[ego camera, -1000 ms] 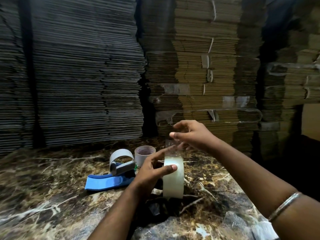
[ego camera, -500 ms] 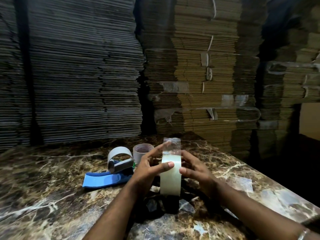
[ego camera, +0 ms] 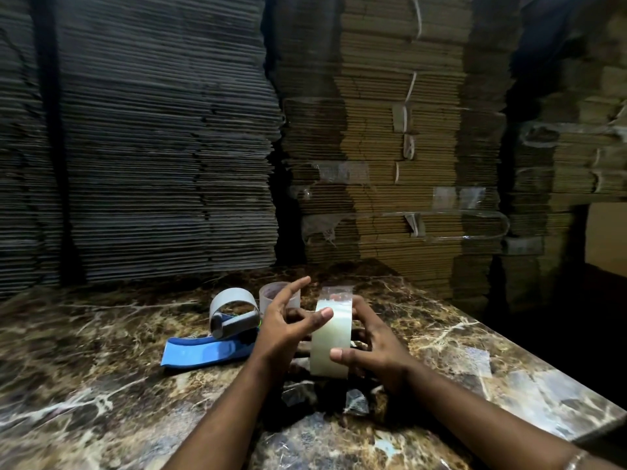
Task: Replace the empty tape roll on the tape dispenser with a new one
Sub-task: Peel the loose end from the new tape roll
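A new roll of clear tape (ego camera: 329, 337) stands on edge above the marble table (ego camera: 101, 385), held between both hands. My left hand (ego camera: 288, 329) has its thumb on the roll's left rim, fingers spread above. My right hand (ego camera: 373, 354) wraps the roll's right side with its thumb on the front. A short free end of tape sticks up from the top of the roll. The tape dispenser (ego camera: 217, 334) lies to the left, blue handle flat and a grey loop arching over it. An empty tape core (ego camera: 280, 295) stands behind my left hand.
Tall stacks of flattened cardboard (ego camera: 390, 147) wall off the back of the table. Scraps of clear tape (ego camera: 356, 401) lie on the marble below the roll. The table's right edge (ego camera: 543, 361) drops into a dark gap.
My right hand came down from pulling the tape end above the roll and now grips the roll's right side. The roll and my left hand stayed nearly where they were.
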`<state>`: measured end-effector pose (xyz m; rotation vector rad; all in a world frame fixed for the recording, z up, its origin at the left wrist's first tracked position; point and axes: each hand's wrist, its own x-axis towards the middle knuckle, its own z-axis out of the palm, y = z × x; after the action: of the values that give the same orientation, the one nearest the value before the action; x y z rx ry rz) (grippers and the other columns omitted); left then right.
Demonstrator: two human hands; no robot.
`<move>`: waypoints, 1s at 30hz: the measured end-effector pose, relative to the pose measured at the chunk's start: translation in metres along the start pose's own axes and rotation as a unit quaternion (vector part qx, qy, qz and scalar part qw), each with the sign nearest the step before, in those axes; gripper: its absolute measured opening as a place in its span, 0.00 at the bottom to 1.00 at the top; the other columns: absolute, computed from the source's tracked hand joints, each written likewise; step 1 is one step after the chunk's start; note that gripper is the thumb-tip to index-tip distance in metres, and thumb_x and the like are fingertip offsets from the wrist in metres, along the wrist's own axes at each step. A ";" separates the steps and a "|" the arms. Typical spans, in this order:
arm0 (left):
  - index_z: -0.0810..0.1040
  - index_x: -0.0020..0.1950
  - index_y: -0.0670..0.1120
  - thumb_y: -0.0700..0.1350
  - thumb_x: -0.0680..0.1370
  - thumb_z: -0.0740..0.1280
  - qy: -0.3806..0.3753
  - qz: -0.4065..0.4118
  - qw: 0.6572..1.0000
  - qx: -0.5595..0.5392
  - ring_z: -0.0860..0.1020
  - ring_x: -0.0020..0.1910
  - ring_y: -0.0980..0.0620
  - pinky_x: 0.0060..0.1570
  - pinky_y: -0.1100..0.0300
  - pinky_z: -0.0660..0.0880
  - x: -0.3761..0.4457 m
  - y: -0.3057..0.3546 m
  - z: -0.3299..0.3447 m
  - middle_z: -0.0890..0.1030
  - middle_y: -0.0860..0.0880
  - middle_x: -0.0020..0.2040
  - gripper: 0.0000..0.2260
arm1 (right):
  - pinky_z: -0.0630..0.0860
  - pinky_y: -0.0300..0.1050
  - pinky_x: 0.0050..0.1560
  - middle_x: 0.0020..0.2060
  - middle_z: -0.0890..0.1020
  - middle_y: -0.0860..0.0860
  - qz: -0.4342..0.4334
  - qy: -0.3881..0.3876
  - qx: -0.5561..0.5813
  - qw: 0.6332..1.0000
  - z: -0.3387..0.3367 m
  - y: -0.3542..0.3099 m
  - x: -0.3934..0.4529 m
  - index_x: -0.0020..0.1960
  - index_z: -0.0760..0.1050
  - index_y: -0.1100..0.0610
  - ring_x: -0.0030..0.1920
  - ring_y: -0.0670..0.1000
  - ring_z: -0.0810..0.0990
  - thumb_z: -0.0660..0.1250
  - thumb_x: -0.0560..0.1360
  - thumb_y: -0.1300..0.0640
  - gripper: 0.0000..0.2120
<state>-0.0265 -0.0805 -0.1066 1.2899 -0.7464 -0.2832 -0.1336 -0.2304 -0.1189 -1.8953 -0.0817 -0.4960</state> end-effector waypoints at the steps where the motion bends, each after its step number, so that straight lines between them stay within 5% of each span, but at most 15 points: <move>1: 0.75 0.66 0.54 0.51 0.64 0.76 0.029 0.011 0.999 0.016 0.84 0.42 0.48 0.32 0.55 0.79 0.000 -0.001 0.000 0.84 0.45 0.43 0.30 | 0.83 0.55 0.48 0.55 0.82 0.46 0.002 0.009 0.006 1.000 0.001 0.000 0.002 0.65 0.71 0.41 0.55 0.53 0.83 0.78 0.63 0.51 0.33; 6: 0.79 0.54 0.54 0.59 0.68 0.68 0.148 0.144 0.968 0.145 0.82 0.46 0.47 0.39 0.47 0.80 0.001 -0.007 -0.007 0.83 0.48 0.48 0.17 | 0.83 0.50 0.43 0.47 0.83 0.43 0.008 0.035 0.057 0.998 0.010 0.003 0.020 0.61 0.72 0.46 0.49 0.50 0.84 0.75 0.64 0.58 0.27; 11: 0.80 0.48 0.51 0.54 0.70 0.65 0.192 0.220 0.930 0.223 0.81 0.43 0.53 0.41 0.51 0.78 -0.002 0.000 -0.009 0.83 0.51 0.44 0.11 | 0.81 0.63 0.47 0.47 0.84 0.52 0.000 0.060 0.079 0.995 0.026 0.009 0.048 0.57 0.74 0.49 0.50 0.58 0.83 0.76 0.61 0.59 0.26; 14: 0.80 0.46 0.51 0.52 0.70 0.66 0.214 0.232 0.913 0.259 0.80 0.40 0.55 0.38 0.54 0.76 -0.001 0.002 -0.009 0.81 0.52 0.40 0.09 | 0.81 0.51 0.44 0.46 0.85 0.51 -0.008 0.065 0.061 0.996 0.037 0.010 0.054 0.57 0.74 0.50 0.48 0.53 0.84 0.75 0.61 0.60 0.25; 19: 0.79 0.44 0.50 0.50 0.77 0.59 0.250 0.267 0.893 0.262 0.78 0.39 0.54 0.35 0.56 0.74 -0.003 0.004 -0.010 0.80 0.52 0.38 0.10 | 0.82 0.51 0.48 0.50 0.83 0.51 -0.033 0.058 0.038 0.997 0.039 0.015 0.056 0.59 0.73 0.47 0.51 0.50 0.83 0.76 0.59 0.50 0.29; 22: 0.78 0.41 0.48 0.48 0.78 0.57 0.278 0.283 0.876 0.273 0.77 0.37 0.55 0.35 0.66 0.68 -0.003 0.007 -0.012 0.80 0.52 0.35 0.12 | 0.82 0.48 0.47 0.51 0.82 0.49 -0.039 0.063 0.028 0.997 0.039 0.017 0.056 0.58 0.73 0.48 0.50 0.46 0.83 0.75 0.57 0.46 0.31; 25: 0.79 0.40 0.46 0.45 0.76 0.61 0.298 0.268 0.869 0.291 0.77 0.38 0.54 0.36 0.62 0.69 0.004 0.010 -0.021 0.80 0.51 0.36 0.09 | 0.81 0.51 0.48 0.52 0.82 0.51 -0.040 0.061 0.031 0.997 0.039 0.017 0.057 0.58 0.73 0.48 0.51 0.49 0.82 0.75 0.57 0.46 0.31; 30: 0.79 0.38 0.45 0.42 0.73 0.64 0.310 0.250 0.851 0.343 0.76 0.37 0.51 0.35 0.69 0.65 0.020 0.021 -0.034 0.80 0.49 0.35 0.06 | 0.77 0.32 0.40 0.50 0.81 0.50 -0.050 0.054 0.056 0.996 0.040 0.011 0.054 0.60 0.72 0.57 0.44 0.36 0.81 0.73 0.55 0.48 0.36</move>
<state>0.0058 -0.0598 -0.0835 1.6579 -0.5981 0.8730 -0.0692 -0.2078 -0.1204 -1.7579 -0.1311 -0.6493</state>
